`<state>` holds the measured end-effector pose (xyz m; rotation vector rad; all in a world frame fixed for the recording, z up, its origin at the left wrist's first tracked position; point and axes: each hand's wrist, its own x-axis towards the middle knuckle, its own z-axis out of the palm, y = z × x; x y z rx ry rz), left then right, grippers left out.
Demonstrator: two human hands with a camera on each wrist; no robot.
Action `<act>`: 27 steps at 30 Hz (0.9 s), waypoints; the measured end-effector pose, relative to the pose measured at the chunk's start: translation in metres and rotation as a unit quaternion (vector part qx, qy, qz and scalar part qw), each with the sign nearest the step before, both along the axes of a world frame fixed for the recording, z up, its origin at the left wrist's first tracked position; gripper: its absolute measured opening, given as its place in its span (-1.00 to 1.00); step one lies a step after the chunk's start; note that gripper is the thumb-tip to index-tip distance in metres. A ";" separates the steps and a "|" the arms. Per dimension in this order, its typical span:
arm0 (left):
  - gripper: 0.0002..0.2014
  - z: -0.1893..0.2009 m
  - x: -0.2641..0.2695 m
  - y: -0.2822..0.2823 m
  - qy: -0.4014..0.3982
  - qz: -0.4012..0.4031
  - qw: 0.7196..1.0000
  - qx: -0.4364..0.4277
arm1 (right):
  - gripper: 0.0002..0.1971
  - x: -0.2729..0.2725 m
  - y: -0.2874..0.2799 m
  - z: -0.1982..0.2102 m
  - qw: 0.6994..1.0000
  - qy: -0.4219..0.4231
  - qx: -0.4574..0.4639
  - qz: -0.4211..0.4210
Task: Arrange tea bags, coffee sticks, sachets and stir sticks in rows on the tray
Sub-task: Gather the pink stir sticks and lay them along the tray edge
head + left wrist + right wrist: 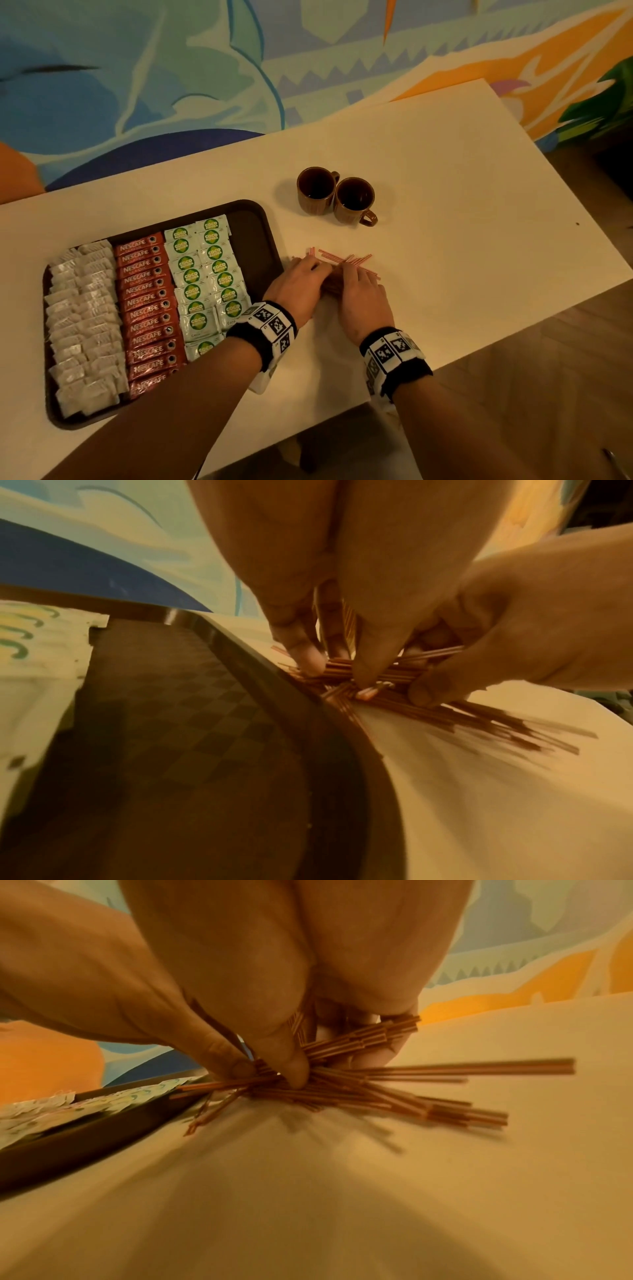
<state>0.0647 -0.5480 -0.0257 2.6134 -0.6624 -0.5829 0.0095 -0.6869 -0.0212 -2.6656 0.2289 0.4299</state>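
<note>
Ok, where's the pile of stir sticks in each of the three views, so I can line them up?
Head: stir sticks lie centre frame on the table, just right of the tray, partly under both hands.
Left wrist: stir sticks right of centre, fanning out rightward below the fingertips.
Right wrist: stir sticks centre, spreading right from the fingertips.
Shared landmark: the dark tray's rim, left of the pile in every view.

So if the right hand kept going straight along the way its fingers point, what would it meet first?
The right hand already grips the stir sticks. Its fingers point up the table and slightly left, so next would probably come the nearer brown cup. Depth is unclear, and it might slide past the cup's left side.
</note>
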 end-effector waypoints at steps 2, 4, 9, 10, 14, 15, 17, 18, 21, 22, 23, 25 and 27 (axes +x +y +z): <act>-0.61 0.001 -0.001 0.000 0.004 0.016 1.000 -0.023 | -0.62 0.000 -0.002 -0.001 1.000 0.001 -0.018 0.018; -0.62 0.003 -0.003 0.001 0.002 0.033 0.998 -0.045 | -0.63 0.001 -0.004 0.000 0.999 0.010 -0.034 0.034; -0.57 0.013 -0.010 0.007 -0.027 0.100 0.991 -0.089 | -0.51 0.002 -0.009 0.010 0.998 0.035 -0.024 0.043; -0.56 0.016 -0.011 0.008 -0.036 0.114 0.988 -0.096 | -0.53 0.002 -0.010 0.011 0.998 0.032 -0.023 0.039; -0.55 0.028 -0.015 0.017 -0.042 0.193 0.970 -0.142 | -0.57 0.006 -0.014 0.019 1.000 0.022 0.014 -0.009; -0.57 0.029 -0.015 0.020 -0.040 0.213 0.963 -0.161 | -0.60 0.009 -0.015 0.024 0.999 0.020 0.032 -0.027; -0.62 0.034 -0.014 0.025 -0.020 0.246 0.951 -0.187 | -0.75 0.016 -0.015 0.035 0.994 0.005 0.088 -0.063; -0.67 0.034 -0.014 0.028 0.004 0.256 0.947 -0.193 | -0.82 0.019 -0.014 0.040 0.989 -0.012 0.125 -0.078; -0.81 0.024 -0.010 0.037 0.130 0.278 0.930 -0.204 | -0.86 0.029 0.002 0.056 0.959 -0.061 0.259 -0.100; -0.79 0.024 -0.010 0.039 0.182 0.290 0.913 -0.221 | -0.84 0.033 0.009 0.060 0.941 -0.071 0.313 -0.105; -0.75 0.026 -0.009 0.040 0.232 0.311 0.885 -0.258 | -0.81 0.036 0.018 0.066 0.921 -0.076 0.367 -0.109; -0.63 0.038 -0.008 0.042 0.330 0.358 0.800 -0.350 | -0.76 0.043 0.035 0.073 0.889 -0.085 0.438 -0.105; -0.48 0.055 -0.006 0.046 0.393 0.389 0.733 -0.396 | -0.73 0.050 0.051 0.074 0.883 -0.103 0.449 -0.091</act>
